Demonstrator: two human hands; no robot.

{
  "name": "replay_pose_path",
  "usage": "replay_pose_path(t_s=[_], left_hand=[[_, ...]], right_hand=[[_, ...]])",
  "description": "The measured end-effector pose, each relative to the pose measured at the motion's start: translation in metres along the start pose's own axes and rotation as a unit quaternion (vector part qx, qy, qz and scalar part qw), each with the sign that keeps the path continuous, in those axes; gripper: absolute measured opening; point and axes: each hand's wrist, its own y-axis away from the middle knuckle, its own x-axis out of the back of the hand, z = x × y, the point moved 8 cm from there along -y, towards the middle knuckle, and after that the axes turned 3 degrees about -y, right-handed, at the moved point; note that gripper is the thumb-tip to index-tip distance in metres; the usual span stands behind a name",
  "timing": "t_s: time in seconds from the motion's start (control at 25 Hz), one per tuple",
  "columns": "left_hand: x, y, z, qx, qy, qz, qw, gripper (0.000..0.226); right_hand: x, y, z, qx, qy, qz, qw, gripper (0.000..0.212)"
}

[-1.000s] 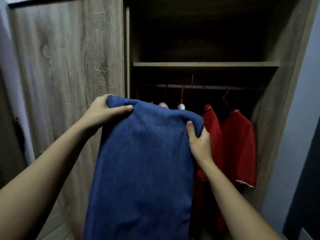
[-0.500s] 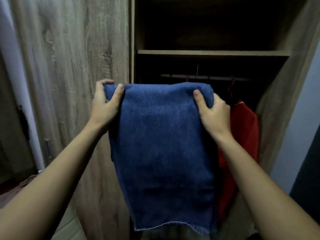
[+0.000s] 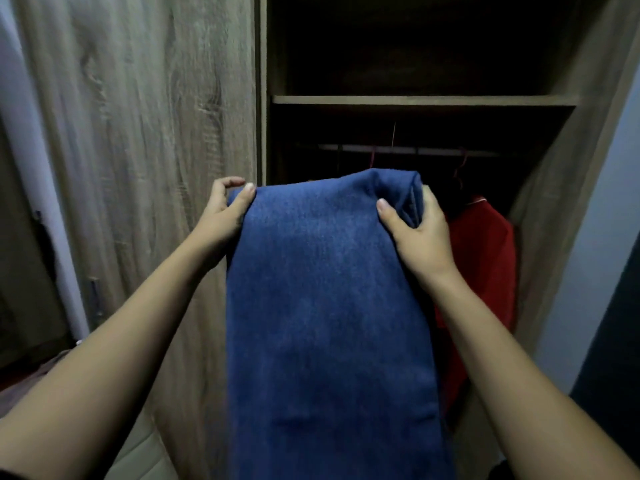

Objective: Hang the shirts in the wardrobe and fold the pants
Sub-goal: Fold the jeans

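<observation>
At far left a pale wall strip [image 3: 24,133] borders the closed wardrobe door [image 3: 145,150], wood-grained and upright, which fills the left part of the view. The left hand [image 3: 221,216] is raised in front of that door's right edge. Its thumb lies on the front face of the blue pants [image 3: 329,306] at their upper left corner and its fingers curl behind the cloth, so the hand is pinched on that corner. The pants are doubled over at the top, with a rounded fold along the upper edge. They hang straight down as one broad panel between the two forearms and run out of the bottom of the view, so the hem cannot be seen. They are held in the air in front of the open wardrobe compartment [image 3: 415,46]. The right hand [image 3: 420,237] grips the upper right corner, thumb on the front, fingers wrapped round the folded side edge. Above the pants a shelf [image 3: 422,99] runs level across the compartment, and below it the hanging rail [image 3: 408,150] is dimly seen. Right of the right hand a red shirt [image 3: 485,265] hangs under a red hanger hook [image 3: 459,168], partly hidden behind the pants and forearm. The wardrobe side panel [image 3: 561,202] and a pale blue wall [image 3: 609,220] close the right edge.
</observation>
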Motion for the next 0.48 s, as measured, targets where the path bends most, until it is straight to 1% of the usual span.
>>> replay_pose_path(t_s=[0.04, 0.12, 0.16, 0.2, 0.24, 0.28, 0.32, 0.4, 0.44, 0.48], left_hand=[[0.007, -0.007, -0.006, 0.016, 0.005, 0.011, 1.000, 0.030], [0.021, -0.013, 0.007, 0.011, 0.038, 0.020, 0.999, 0.036], [0.024, -0.014, 0.016, 0.001, 0.078, -0.015, 0.997, 0.043], [0.024, -0.012, 0.024, -0.014, 0.137, -0.072, 0.988, 0.049], [0.024, -0.001, 0.027, -0.010, 0.195, -0.127, 0.973, 0.053], [0.022, 0.013, 0.021, 0.015, 0.236, -0.171, 0.957, 0.056], [0.019, 0.031, 0.011, 0.045, 0.256, -0.189, 0.947, 0.062], [0.008, 0.058, -0.012, 0.093, 0.240, -0.167, 0.952, 0.080], [0.004, 0.060, -0.026, 0.104, 0.224, -0.138, 0.959, 0.075], [-0.001, 0.062, -0.030, 0.107, 0.221, -0.109, 0.963, 0.061]], right_hand=[[-0.005, -0.005, -0.005, 0.004, 0.003, 0.003, 1.000, 0.014], [-0.013, -0.015, -0.015, 0.008, -0.014, 0.005, 1.000, 0.012], [-0.016, -0.020, -0.019, 0.005, -0.030, 0.006, 1.000, 0.013], [-0.017, -0.025, -0.023, -0.001, -0.048, 0.008, 0.999, 0.016], [-0.018, -0.029, -0.025, -0.011, -0.067, 0.012, 0.998, 0.020], [-0.017, -0.034, -0.027, -0.019, -0.076, 0.019, 0.997, 0.024], [-0.016, -0.037, -0.029, -0.023, -0.076, 0.027, 0.996, 0.025], [-0.013, -0.040, -0.028, -0.031, -0.062, 0.032, 0.997, 0.025], [-0.014, -0.040, -0.025, -0.042, -0.047, 0.024, 0.998, 0.024], [-0.016, -0.040, -0.020, -0.063, -0.036, 0.011, 0.997, 0.022]])
